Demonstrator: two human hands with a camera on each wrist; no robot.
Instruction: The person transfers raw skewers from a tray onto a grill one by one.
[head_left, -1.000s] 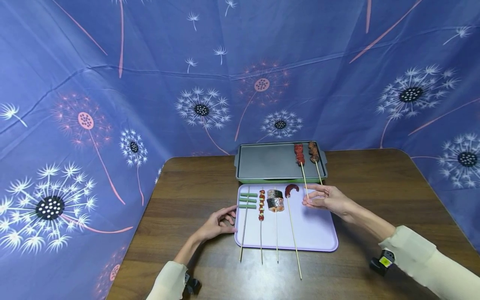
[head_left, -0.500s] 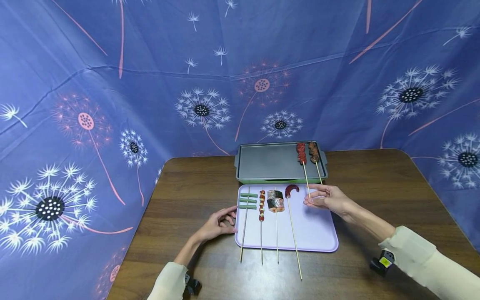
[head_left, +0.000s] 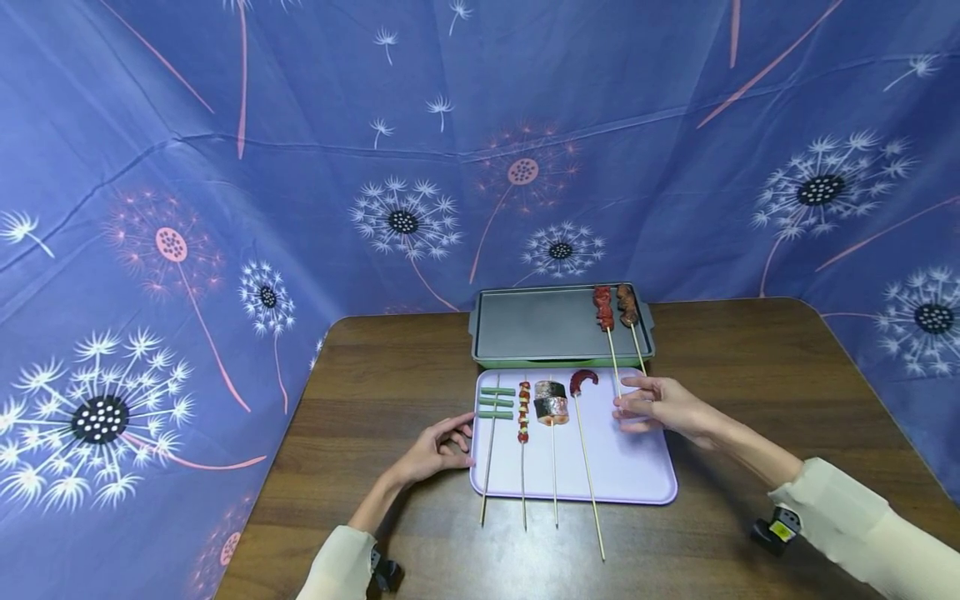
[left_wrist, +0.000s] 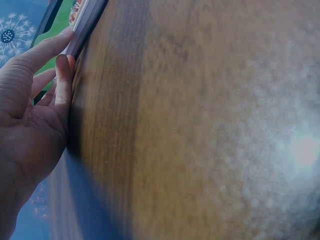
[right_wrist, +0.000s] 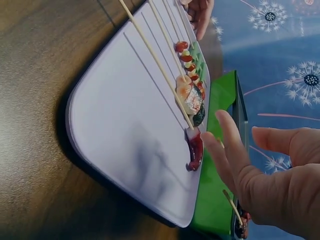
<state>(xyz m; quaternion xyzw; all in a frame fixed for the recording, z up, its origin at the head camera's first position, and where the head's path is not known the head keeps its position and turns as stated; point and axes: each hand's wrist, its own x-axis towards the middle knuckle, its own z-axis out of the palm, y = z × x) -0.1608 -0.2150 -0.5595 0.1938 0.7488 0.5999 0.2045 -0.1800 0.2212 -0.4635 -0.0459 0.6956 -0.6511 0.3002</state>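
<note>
My right hand is beside the stick end of a red meat skewer, its thumb and fingers spread apart in the right wrist view. The red meat lies on the grey griddle plate, left of a brown meat skewer. My left hand touches the left rim of the lilac tray with thumb and fingertips. On the tray lie a green vegetable skewer, a thin red-and-white skewer, a fish-chunk skewer and a skewer with a dark red curled piece.
A wooden table carries the tray and the griddle, whose green side stands just behind the tray. Four-sided blue dandelion cloth hangs behind and at the left. Several skewer sticks reach past the tray's front edge.
My right hand has let go of the red meat skewer's stick and drawn slightly right and down. Earlier, the skewer shifted a little right on the griddle. My left hand stays put.
</note>
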